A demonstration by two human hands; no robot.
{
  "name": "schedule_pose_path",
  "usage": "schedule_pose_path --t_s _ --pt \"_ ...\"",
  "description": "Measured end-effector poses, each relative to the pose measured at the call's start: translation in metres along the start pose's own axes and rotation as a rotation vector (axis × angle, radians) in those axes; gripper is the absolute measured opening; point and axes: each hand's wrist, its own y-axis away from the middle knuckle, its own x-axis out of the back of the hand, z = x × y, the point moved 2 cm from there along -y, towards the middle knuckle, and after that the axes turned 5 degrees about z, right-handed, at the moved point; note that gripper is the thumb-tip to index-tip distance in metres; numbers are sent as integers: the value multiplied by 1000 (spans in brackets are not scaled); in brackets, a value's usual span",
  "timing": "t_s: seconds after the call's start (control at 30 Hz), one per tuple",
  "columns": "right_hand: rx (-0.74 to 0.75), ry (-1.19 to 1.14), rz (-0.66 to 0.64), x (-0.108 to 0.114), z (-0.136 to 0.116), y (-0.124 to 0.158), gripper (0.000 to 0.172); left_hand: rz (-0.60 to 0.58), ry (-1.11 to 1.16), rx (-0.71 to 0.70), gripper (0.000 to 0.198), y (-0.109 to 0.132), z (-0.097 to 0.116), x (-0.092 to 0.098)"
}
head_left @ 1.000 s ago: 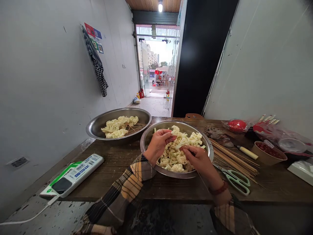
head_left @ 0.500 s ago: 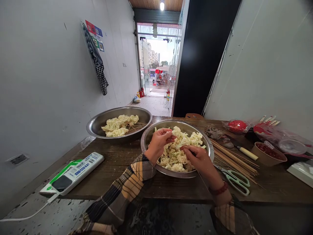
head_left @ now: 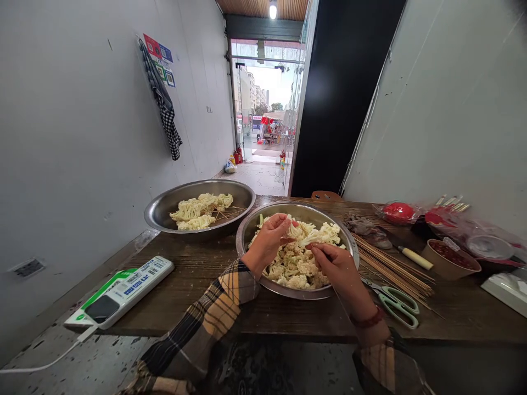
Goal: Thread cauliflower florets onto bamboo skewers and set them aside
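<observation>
Both hands work over a steel bowl [head_left: 351, 241] heaped with loose cauliflower florets [head_left: 297, 269]. My left hand [head_left: 269, 237] pinches a floret [head_left: 295, 230] between thumb and fingers. My right hand [head_left: 334, 263] grips the near end of a thin bamboo skewer with a floret [head_left: 313, 237] on it, right beside the left hand's piece. The skewer itself is mostly hidden by my fingers and the cauliflower. A second steel bowl [head_left: 164, 211] to the left holds skewered cauliflower [head_left: 201, 208].
A bundle of bamboo skewers [head_left: 393, 269] and green-handled scissors [head_left: 394, 303] lie right of the bowl. A knife [head_left: 414, 257], a paper cup of red sauce [head_left: 450, 258] and bagged items sit further right. A charging case with a phone [head_left: 119, 291] lies at the table's left edge.
My left hand has lifted its floret slightly and brought it closer to the piece on the skewer. My right hand has edged up and inward with the skewer.
</observation>
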Motion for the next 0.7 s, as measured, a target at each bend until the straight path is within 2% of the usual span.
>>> schedule_pose_path --t_s 0.1,0.37,0.57,0.7 --pt "20 20 -31 0 -3 0 36 -63 18 54 36 3 2 -2" --pt "21 27 -53 0 -2 -1 37 -67 15 69 48 -2 -2 0" --pt "39 45 -62 -1 -2 -1 37 -43 60 -2 25 -3 -3 0" --pt "69 68 -70 0 -4 0 36 -34 47 -4 28 -3 -2 2"
